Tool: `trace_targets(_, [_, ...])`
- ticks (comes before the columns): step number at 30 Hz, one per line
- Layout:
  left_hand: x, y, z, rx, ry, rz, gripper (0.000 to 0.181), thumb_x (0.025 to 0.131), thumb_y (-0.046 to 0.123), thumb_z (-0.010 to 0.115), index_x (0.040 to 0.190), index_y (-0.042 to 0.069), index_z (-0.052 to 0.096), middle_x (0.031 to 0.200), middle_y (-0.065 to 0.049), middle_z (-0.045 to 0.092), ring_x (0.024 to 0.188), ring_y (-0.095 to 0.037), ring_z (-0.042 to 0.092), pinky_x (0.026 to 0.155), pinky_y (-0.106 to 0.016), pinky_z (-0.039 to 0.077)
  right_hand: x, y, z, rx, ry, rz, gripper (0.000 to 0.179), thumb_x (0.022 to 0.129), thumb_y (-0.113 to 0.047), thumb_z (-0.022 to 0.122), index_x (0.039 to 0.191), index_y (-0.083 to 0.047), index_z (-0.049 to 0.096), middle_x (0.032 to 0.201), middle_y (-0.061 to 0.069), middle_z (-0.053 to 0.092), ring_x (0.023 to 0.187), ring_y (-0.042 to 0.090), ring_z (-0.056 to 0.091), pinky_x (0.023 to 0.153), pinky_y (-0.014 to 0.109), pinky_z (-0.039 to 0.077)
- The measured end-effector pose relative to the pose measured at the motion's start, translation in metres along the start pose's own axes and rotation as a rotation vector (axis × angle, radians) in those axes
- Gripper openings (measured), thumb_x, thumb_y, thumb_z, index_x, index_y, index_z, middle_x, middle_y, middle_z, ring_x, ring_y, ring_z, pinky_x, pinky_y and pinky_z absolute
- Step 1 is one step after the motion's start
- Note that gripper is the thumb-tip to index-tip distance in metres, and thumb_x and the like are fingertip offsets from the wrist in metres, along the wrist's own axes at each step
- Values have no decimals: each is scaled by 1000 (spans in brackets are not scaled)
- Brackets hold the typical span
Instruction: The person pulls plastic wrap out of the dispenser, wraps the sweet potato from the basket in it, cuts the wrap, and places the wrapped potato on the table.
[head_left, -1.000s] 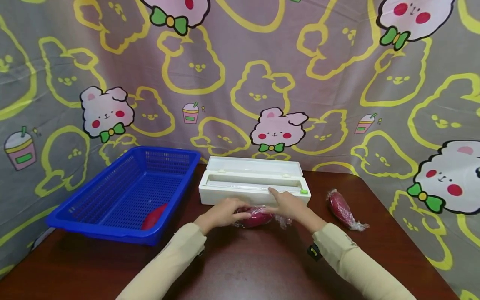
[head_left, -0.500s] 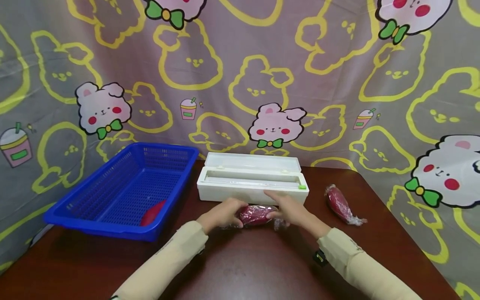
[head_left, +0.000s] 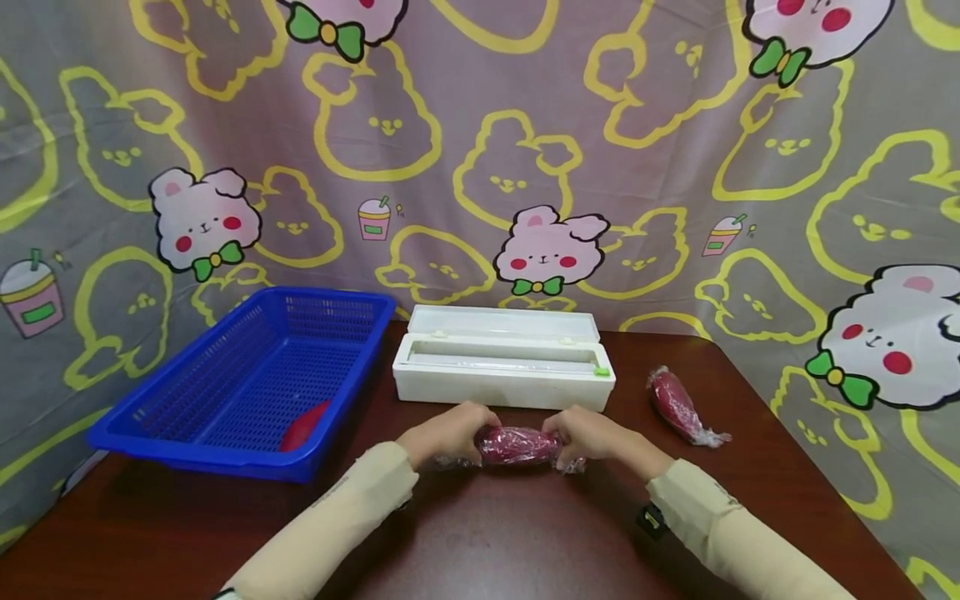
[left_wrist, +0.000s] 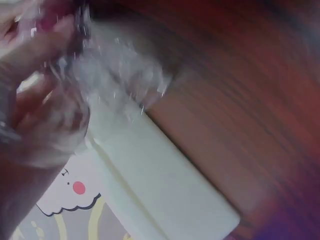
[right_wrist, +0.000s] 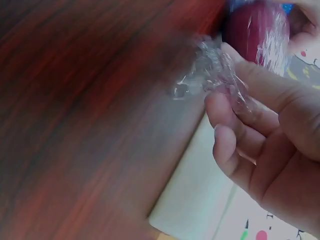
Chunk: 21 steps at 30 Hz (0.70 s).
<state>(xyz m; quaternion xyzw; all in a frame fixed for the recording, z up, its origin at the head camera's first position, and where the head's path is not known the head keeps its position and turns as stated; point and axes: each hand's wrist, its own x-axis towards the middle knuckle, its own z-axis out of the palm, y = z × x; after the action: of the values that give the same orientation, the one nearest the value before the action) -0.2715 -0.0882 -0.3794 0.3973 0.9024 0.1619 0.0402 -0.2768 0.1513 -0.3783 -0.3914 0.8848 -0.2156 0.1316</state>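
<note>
A dark red oblong item in clear plastic wrap [head_left: 520,447] lies sideways between my two hands, low over the table; its exact kind cannot be told. My left hand [head_left: 450,432] holds its left end, with loose crumpled film [left_wrist: 122,75] sticking out past the fingers in the blurred left wrist view. My right hand [head_left: 594,434] pinches the twisted film tail [right_wrist: 212,67] at the other end between thumb and fingers. Just behind the hands stands a white plastic-wrap box [head_left: 502,390], its lid raised and a roll of film [head_left: 502,364] inside.
To the left is a blue perforated basket [head_left: 180,460] with a smooth red item [head_left: 303,426] in its near right corner. Another wrapped red item [head_left: 677,405] lies at right on the brown table [head_left: 510,533]. A patterned cloth [head_left: 465,167] hangs behind.
My right hand has gone from spread fingers over the wrapped item to pinching its right film end. My left hand has closed on the left end. The box and basket stay put.
</note>
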Motion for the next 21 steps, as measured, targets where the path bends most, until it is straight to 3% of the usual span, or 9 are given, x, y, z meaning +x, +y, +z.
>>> trace_targets(6, [-6,0,-2,-240,-151,-31,45,61,4,80,104,1,65,96,0,63,83,-4,53,75,-19,43,-5,-5,-2,-215,-86,-136,18,65,-9,78,76,-16,66,68,-14,47,61,1,44,52,16,39])
trace_targets(10, [-9,0,-3,-274,-175,-42,45,60,5,81,102,3,66,92,2,64,78,-3,52,71,-18,44,-6,-12,-1,-354,-60,-183,17,63,-17,80,66,-18,63,66,-12,43,60,2,40,49,18,35])
trace_targets(12, [-9,1,-4,-228,-165,-48,45,59,9,82,101,5,68,88,4,64,75,-4,53,69,-19,44,-7,-15,1,-414,-17,-167,18,61,-18,81,64,-19,63,66,-12,44,60,3,42,49,18,36])
trace_targets(16, [-10,7,-7,-5,-122,-101,44,57,24,82,97,10,70,84,5,66,72,-6,56,66,-22,46,-6,-22,6,-514,121,-115,23,57,-16,82,56,-18,58,59,-11,48,54,5,43,46,21,37])
trace_targets(18, [-11,9,-7,73,-97,-152,38,58,29,81,90,11,72,82,4,66,68,-6,57,62,-23,47,-5,-25,9,-510,173,-57,25,57,-12,81,54,-17,57,56,-10,49,52,6,44,44,22,38])
trace_targets(21, [-12,12,-5,85,-34,-207,22,62,27,79,71,9,70,66,3,63,55,-6,51,52,-23,44,-3,-30,14,-401,197,93,27,58,-2,80,55,-12,56,53,-5,50,51,8,42,44,24,39])
